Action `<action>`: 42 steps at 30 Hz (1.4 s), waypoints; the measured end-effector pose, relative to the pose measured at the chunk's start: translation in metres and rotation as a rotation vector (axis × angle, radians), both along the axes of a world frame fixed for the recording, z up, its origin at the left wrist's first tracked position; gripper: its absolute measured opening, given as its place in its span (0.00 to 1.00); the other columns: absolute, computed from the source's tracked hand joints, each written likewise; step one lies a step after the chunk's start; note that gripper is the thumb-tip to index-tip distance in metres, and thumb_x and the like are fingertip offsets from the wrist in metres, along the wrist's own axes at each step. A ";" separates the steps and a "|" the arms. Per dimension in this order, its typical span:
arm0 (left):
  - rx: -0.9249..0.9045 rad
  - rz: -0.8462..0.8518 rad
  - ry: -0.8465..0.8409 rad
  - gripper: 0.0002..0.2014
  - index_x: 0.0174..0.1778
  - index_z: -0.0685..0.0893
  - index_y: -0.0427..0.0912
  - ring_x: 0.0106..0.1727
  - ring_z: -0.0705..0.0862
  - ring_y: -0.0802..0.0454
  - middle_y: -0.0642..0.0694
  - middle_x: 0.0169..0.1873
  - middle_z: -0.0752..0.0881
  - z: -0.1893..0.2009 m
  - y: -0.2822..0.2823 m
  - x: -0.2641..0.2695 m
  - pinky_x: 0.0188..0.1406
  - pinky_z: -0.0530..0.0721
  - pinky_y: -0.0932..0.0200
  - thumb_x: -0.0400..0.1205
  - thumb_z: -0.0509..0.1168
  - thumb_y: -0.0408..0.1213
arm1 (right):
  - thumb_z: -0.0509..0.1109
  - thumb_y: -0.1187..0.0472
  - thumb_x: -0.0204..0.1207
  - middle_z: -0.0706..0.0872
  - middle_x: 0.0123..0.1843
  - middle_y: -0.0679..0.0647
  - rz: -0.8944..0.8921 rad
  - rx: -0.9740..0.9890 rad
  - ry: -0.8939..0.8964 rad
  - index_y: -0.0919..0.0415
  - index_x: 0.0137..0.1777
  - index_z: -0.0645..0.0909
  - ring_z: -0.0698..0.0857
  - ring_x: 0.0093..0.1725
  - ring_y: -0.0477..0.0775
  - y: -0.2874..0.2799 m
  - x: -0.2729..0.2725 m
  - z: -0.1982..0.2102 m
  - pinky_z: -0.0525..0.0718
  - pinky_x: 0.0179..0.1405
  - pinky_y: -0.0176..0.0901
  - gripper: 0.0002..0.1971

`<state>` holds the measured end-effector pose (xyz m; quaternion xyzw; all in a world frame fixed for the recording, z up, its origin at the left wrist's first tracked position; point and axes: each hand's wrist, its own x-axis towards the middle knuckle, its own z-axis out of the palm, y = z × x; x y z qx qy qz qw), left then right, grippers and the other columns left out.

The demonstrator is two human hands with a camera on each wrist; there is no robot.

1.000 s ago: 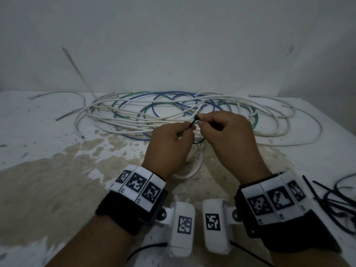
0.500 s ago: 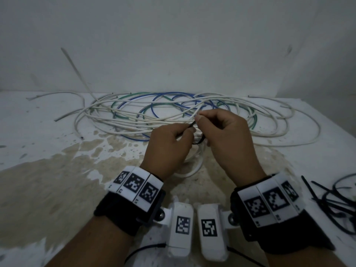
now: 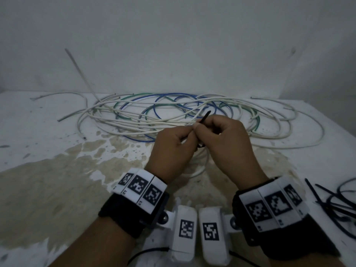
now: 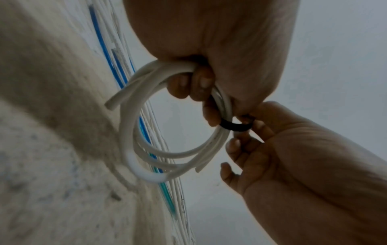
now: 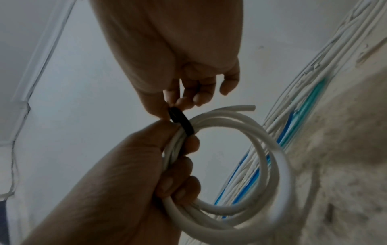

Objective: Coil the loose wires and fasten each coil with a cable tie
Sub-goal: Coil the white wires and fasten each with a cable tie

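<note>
Since the earlier frame, the tail of the thin black plastic cable tie (image 3: 204, 118) has come further through and now pokes up past my knuckles toward the far wall. My left hand (image 3: 173, 149) has its fingers curled round the small coil of white insulated wire (image 4: 146, 132), held just above the stained white table (image 3: 48, 180), with the loops bunched under the fingertips. My right hand (image 3: 225, 143) pinches the tie between thumb and forefinger; the other fingers hang loosely curled. From the wrist views the black band already circles the bunched strands right beside my left fingers, so I judge I am mid-cinch. The risk is in the pull: two cut wire ends stick out free of the band, and if I tighten at an angle a loop could slip out and spring open, or the band could catch my left fingertip. Beyond my hands the loose tangle of white, blue and green wires (image 3: 173, 110) still needs coiling, and spare black cable ties (image 3: 335, 201) lie at the table's right edge.
</note>
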<state>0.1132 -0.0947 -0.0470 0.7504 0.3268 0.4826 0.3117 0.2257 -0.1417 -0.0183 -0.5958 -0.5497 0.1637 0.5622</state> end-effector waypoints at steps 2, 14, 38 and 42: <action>0.008 -0.003 0.015 0.15 0.39 0.91 0.39 0.32 0.85 0.57 0.53 0.27 0.86 0.000 0.000 0.001 0.35 0.82 0.55 0.81 0.59 0.39 | 0.72 0.61 0.75 0.84 0.28 0.50 0.006 -0.027 -0.018 0.57 0.30 0.83 0.82 0.29 0.40 0.000 0.002 -0.001 0.76 0.33 0.31 0.11; -0.306 -0.106 -0.163 0.06 0.54 0.80 0.51 0.19 0.69 0.62 0.45 0.32 0.78 0.008 0.000 0.002 0.24 0.67 0.64 0.84 0.63 0.44 | 0.72 0.57 0.76 0.89 0.33 0.51 -0.111 0.071 -0.001 0.57 0.35 0.89 0.85 0.37 0.47 -0.001 0.009 0.003 0.80 0.38 0.38 0.10; -0.383 -0.174 -0.270 0.06 0.50 0.84 0.38 0.17 0.71 0.65 0.34 0.36 0.74 0.013 -0.006 0.003 0.20 0.68 0.76 0.80 0.65 0.26 | 0.70 0.59 0.78 0.88 0.45 0.51 0.146 0.028 -0.065 0.53 0.46 0.89 0.84 0.50 0.43 -0.004 0.017 0.008 0.79 0.51 0.33 0.06; -0.338 -0.130 -0.121 0.08 0.43 0.83 0.51 0.19 0.69 0.64 0.45 0.35 0.78 0.009 -0.005 0.005 0.22 0.66 0.69 0.80 0.67 0.32 | 0.70 0.59 0.78 0.85 0.43 0.52 -0.010 0.240 -0.037 0.54 0.41 0.86 0.83 0.44 0.40 -0.005 0.022 0.016 0.77 0.49 0.34 0.06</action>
